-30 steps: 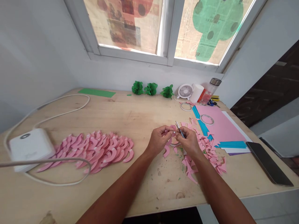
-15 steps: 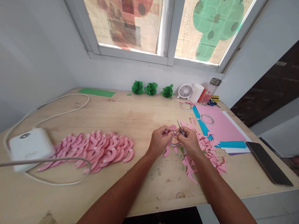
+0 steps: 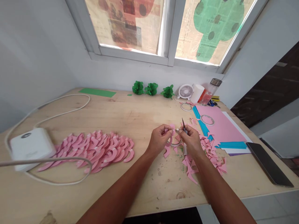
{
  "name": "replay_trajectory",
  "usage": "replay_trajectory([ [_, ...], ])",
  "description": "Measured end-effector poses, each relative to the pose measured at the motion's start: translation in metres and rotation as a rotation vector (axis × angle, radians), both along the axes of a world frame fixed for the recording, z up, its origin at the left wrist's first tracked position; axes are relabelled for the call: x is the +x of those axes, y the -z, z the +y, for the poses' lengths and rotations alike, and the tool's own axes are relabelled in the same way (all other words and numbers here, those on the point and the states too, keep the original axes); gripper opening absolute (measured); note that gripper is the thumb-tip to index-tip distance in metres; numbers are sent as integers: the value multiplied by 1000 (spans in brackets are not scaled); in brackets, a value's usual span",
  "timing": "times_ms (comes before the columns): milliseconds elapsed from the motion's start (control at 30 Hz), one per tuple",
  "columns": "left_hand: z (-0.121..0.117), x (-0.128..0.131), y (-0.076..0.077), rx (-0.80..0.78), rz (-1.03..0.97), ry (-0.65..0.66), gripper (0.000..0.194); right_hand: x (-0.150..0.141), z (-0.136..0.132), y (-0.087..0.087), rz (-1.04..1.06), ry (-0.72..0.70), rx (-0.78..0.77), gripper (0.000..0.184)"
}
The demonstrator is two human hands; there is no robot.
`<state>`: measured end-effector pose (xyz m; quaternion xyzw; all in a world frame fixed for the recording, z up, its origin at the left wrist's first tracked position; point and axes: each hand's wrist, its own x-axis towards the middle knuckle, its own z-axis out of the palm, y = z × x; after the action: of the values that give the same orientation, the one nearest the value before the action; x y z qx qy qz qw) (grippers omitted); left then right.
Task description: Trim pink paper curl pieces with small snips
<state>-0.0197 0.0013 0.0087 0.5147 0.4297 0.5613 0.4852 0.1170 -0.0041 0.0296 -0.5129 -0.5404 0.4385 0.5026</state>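
My left hand [image 3: 159,140] is closed in a pinch on a curved pink paper piece [image 3: 171,129] just above the wooden table [image 3: 130,115]. My right hand [image 3: 192,141] is closed round small scissors [image 3: 184,126], whose tips point up and away, right beside the pink piece. The two hands nearly touch. A ring of clear tape [image 3: 175,142] lies on the table under the hands. Pink paper scraps [image 3: 210,152] are scattered under and to the right of my right hand.
A large pile of cut pink curved pieces [image 3: 98,151] lies at left, next to a white box [image 3: 29,147] with a looping cable [image 3: 56,115]. Pink, blue and white paper sheets [image 3: 217,124], tape rings, a dark phone [image 3: 268,163], a small fan [image 3: 185,91], a bottle and green paper balls [image 3: 150,88] stand right and back.
The scissors have tilted more upright and moved slightly right. The pink piece in my left hand has shifted a little, and the tape ring now shows between the hands.
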Motion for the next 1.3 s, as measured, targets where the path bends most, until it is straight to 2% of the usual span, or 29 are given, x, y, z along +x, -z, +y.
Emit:
replay_trajectory([
  [100,-1,2,1,19,31,46,11,0,-1,-1,-33,-8,27,16],
  [333,-4,0,-3,81,167,26,5,1,2,4,-138,-16,93,13],
  [600,-6,0,0,29,84,66,7,1,4,6,-180,-22,72,15],
  [800,-7,1,-7,54,64,87,8,2,4,7,-173,-18,73,15],
  [1133,-10,3,-10,2,-5,135,35,1,2,7,-163,-24,66,15],
  [1300,-11,3,-10,-25,-15,152,39,2,4,9,-134,-7,55,15],
])
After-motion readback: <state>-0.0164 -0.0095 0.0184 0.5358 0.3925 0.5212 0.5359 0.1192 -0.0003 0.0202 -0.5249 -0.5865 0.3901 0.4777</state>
